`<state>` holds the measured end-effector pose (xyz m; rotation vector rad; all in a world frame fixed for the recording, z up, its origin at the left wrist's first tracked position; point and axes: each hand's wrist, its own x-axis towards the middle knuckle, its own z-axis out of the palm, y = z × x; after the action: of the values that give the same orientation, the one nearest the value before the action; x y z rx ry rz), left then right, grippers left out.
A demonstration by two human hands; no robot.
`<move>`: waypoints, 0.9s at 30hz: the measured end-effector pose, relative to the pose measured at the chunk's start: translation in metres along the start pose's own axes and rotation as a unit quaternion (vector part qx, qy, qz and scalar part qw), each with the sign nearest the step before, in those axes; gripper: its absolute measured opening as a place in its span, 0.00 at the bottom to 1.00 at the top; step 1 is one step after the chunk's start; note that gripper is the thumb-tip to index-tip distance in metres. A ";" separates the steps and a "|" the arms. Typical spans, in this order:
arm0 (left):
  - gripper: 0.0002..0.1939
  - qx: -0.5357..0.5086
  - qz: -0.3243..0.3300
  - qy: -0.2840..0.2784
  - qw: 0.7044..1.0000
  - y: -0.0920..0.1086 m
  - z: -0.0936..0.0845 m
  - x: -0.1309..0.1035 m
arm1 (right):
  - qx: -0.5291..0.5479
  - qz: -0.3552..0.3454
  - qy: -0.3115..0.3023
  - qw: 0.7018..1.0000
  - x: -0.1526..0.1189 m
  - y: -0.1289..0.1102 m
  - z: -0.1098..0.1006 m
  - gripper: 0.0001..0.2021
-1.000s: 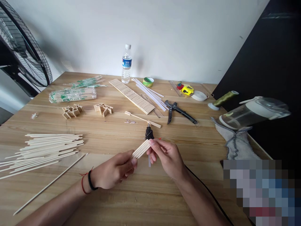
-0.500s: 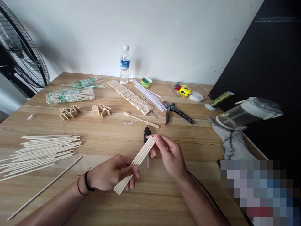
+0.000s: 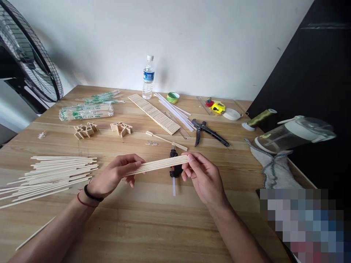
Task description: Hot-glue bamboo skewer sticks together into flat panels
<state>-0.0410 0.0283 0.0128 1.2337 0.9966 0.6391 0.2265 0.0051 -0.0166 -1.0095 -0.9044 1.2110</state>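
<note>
A flat strip of several wooden sticks, lying side by side, spans the gap between my hands above the table. My left hand is closed on its left end, thumb on top and fingers beneath. At the other end my right hand pinches the strip's tip between thumb and fingers. Behind and partly under the strip lies a black hot glue gun, with a translucent glue stick poking out toward me. Just beyond the gun's nozzle rests a thin stick piece with short sticks at both ends.
Loose sticks are spread at left, near two small zigzag stick assemblies. Farther back are a slatted panel, a water bottle, white glue sticks and black cutters. A fan stands left; a clear jug lies right.
The strip has turned from steeply slanted to nearly level. My left hand has moved up and left along with its end; my right hand keeps its pinch. The view has shifted slightly.
</note>
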 end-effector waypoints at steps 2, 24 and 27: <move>0.17 -0.068 0.005 0.041 0.997 -0.003 0.001 0.001 | 0.021 0.019 -0.016 0.999 -0.001 -0.001 0.001 0.15; 0.24 -0.205 -0.001 0.102 0.973 -0.015 0.036 0.005 | 0.147 0.146 -0.153 0.966 -0.008 -0.003 0.006 0.18; 0.22 -0.162 0.000 0.068 0.985 -0.014 0.036 0.003 | 0.159 0.146 -0.134 0.967 -0.006 -0.004 0.005 0.17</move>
<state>-0.0097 0.0109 -0.0008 0.9133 0.9607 0.8568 0.2220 -0.0005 -0.0118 -0.7444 -0.7490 1.7140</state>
